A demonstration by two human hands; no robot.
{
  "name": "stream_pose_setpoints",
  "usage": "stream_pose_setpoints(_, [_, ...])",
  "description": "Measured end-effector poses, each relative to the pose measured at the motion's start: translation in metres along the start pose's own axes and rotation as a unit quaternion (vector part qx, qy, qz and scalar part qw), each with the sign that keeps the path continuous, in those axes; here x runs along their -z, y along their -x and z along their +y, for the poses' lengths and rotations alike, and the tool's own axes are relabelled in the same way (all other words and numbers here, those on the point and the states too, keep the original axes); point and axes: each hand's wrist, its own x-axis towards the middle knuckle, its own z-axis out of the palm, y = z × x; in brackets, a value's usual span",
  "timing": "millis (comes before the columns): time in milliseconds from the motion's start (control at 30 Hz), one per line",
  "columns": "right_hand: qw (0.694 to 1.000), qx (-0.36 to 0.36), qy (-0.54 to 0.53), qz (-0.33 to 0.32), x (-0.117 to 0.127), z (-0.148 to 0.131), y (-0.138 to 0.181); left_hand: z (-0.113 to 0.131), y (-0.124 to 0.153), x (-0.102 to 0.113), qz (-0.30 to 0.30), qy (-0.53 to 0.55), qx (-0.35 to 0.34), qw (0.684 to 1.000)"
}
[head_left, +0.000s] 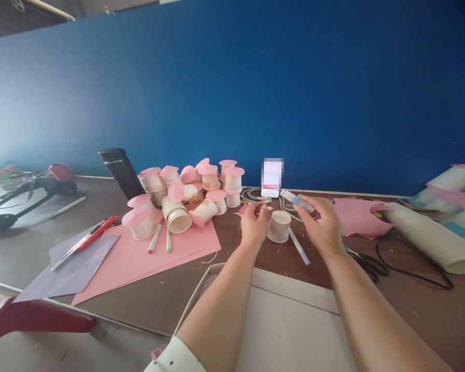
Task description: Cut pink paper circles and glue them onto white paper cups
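My left hand [253, 225] is closed in a pinch on a small thin piece I cannot make out, just left of a white paper cup [279, 226] standing upside down on the brown table [170, 294]. My right hand [323, 225] is wrapped round a white glue tube [296, 199] with a blue label, held above and right of the cup. A white and blue pen [299, 247] lies on the table between the hands, near the cup.
A heap of paper cups with pink tops [186, 194] sits left of the hands on pink paper [139, 258]. Near it lie markers [155, 238], a red-handled cutter [87, 240], a black flask [120, 170]. Rolled paper [426, 235], black cable [395, 258] lie right.
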Motion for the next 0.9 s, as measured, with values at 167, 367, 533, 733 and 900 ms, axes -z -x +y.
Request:
stream_pose_setpoints(167, [0.996,0.013,-0.047,-0.072,-0.001,-0.013,0.002,-0.004,-0.004,-0.002,-0.025,0.107,0.003,0.994])
stream_pose_setpoints(367, [0.994,-0.007,-0.051,-0.099,-0.002,-0.021,0.003,0.000,-0.002,0.000,-0.053,0.141,0.027,0.988])
stream_pose_setpoints(533, [0.981,-0.125,-0.100,-0.112,-0.002,-0.027,0.002,0.002,-0.002,-0.001,-0.052,0.149,0.046,0.986])
stream_pose_setpoints(733, [0.940,-0.227,-0.217,-0.131,-0.002,-0.034,0.000,0.001,-0.003,-0.001,-0.041,0.153,0.055,0.986])
stream_pose_setpoints(900, [0.913,-0.266,-0.273,-0.146,-0.002,-0.032,0.000,0.006,-0.002,-0.001,-0.036,0.147,0.053,0.987])
